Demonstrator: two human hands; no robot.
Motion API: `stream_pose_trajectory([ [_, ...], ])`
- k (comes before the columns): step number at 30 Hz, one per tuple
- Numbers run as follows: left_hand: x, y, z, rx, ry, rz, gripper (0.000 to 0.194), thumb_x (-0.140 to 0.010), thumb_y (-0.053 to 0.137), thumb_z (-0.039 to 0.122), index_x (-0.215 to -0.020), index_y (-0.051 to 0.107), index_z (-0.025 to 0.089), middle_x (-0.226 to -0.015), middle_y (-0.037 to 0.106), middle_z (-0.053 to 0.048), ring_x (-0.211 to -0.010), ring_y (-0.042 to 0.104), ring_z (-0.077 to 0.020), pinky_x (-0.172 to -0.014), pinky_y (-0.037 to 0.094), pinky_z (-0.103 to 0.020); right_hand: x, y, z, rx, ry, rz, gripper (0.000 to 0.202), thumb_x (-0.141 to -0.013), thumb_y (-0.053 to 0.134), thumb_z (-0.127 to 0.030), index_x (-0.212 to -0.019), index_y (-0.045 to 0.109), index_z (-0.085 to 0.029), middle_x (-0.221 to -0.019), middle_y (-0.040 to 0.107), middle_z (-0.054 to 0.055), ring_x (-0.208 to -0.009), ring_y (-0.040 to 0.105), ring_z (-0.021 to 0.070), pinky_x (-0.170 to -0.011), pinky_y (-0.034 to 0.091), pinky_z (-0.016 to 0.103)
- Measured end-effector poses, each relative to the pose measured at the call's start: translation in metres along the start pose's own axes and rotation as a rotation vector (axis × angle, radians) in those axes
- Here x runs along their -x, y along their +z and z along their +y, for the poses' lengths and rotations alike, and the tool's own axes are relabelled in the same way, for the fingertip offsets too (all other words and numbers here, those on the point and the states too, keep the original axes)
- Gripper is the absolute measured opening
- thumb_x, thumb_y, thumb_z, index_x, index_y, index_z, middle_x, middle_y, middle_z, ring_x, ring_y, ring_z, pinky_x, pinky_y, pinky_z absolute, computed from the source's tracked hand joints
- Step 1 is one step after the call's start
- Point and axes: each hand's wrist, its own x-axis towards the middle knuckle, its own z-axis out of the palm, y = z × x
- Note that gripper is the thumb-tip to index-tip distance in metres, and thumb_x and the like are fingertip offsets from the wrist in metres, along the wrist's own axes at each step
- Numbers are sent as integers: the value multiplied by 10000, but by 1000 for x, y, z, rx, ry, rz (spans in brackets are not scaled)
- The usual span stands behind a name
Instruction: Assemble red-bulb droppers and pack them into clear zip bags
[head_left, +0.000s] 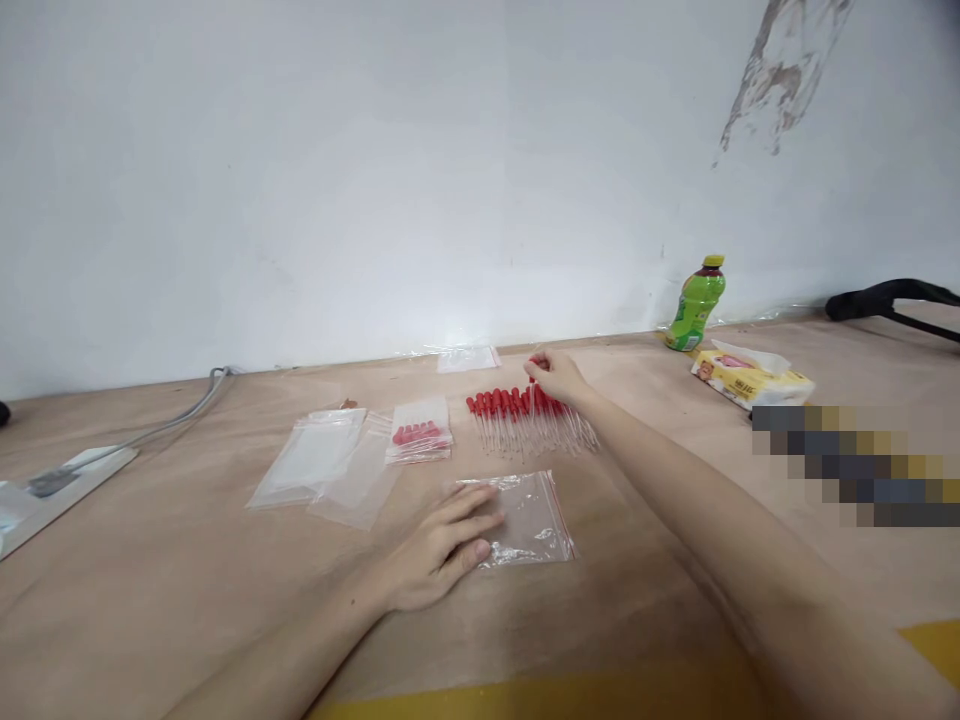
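My left hand (442, 545) lies flat with fingers spread on the left part of a clear zip bag (525, 520), which rests on the table in front of me. Beyond the bag is a row of droppers (499, 405) with red bulbs and thin clear tubes pointing towards me. At the far right end of that row, my right hand (559, 378) pinches the red bulb of one dropper (534, 372). Its tube hangs down over the others. Left of the row sits a stack of zip bags with red-bulbed droppers inside (418, 435).
Flat clear bags (311, 460) lie to the left, and another bag (466, 359) is by the wall. At right stand a green bottle (696, 305) and a yellow tissue pack (750, 375). A grey cable (180, 415) leads to a power strip (82, 490) at far left.
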Motion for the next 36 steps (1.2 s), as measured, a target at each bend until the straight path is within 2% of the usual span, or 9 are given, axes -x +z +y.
stream_pose_trajectory([
  [3, 0, 2, -3, -14, 31, 141, 336, -856, 434, 245, -1182, 513, 274, -1330, 403, -32, -1261, 291, -221, -1061, 147, -462, 26, -22, 3, -364, -58, 54, 271, -839, 360, -411, -979, 444, -194, -797, 625, 32, -593, 536, 101, -587, 407, 250],
  [6, 0, 3, -5, -36, 40, 92, 365, -841, 464, 254, -1205, 489, 271, -1344, 382, -46, -1257, 298, -233, -1039, 224, -448, 65, -35, 17, -760, -11, 105, 345, -738, 493, -518, -872, 418, -209, -674, 591, -10, -470, 470, 82, -487, 376, 223],
  [11, -3, 4, -4, -39, -28, -8, 418, -842, 459, 289, -1258, 424, 264, -1353, 364, -71, -1224, 355, -235, -991, 318, -418, 117, -29, 43, -906, 199, 89, 396, -660, 582, -538, -798, 421, -204, -634, 568, -34, -459, 455, 65, -484, 378, 209],
  [15, -6, 6, -5, -9, -35, 43, 457, -824, 487, 324, -1270, 401, 278, -1319, 417, -62, -1206, 378, -244, -990, 304, -439, 131, -18, 46, -1039, 292, 51, 405, -634, 625, -513, -804, 420, -208, -664, 576, -26, -509, 504, 74, -524, 408, 215],
  [18, -9, 9, -5, -20, -44, 67, 489, -815, 496, 352, -1283, 376, 273, -1299, 443, -59, -1191, 394, -247, -986, 304, -441, 136, -18, 45, -1099, 299, -84, 386, -648, 635, -474, -821, 407, -214, -740, 600, -11, -598, 564, 97, -586, 436, 236],
  [21, -12, 11, -3, -88, -53, 58, 516, -820, 484, 376, -1300, 338, 254, -1302, 438, -56, -1182, 402, -232, -980, 322, -423, 140, -25, 48, -999, 217, -288, 355, -660, 634, -446, -821, 423, -210, -792, 608, 2, -672, 587, 121, -638, 443, 267],
  [24, -12, 11, -3, -140, -56, 38, 522, -829, 467, 392, -1306, 318, 241, -1297, 441, -55, -1173, 410, -212, -976, 338, -398, 142, -34, 51, -673, 30, -428, 276, -665, 643, -383, -792, 497, -186, -711, 578, -2, -629, 543, 117, -593, 415, 254],
  [28, -11, 11, -4, -162, -35, 25, 509, -831, 462, 401, -1296, 335, 238, -1293, 445, -55, -1179, 404, -210, -979, 337, -393, 143, -40, 49, -287, -224, -403, 170, -697, 615, -314, -785, 587, -171, -682, 552, 7, -619, 488, 126, -576, 386, 255],
  [36, -16, 11, -5, -142, 17, 5, 468, -837, 458, 387, -1269, 379, 223, -1267, 473, -59, -1180, 401, -207, -995, 312, -399, 136, -44, 42, -143, -442, -479, 138, -763, 552, -277, -812, 653, -198, -793, 625, 34, -790, 530, 160, -750, 387, 297],
])
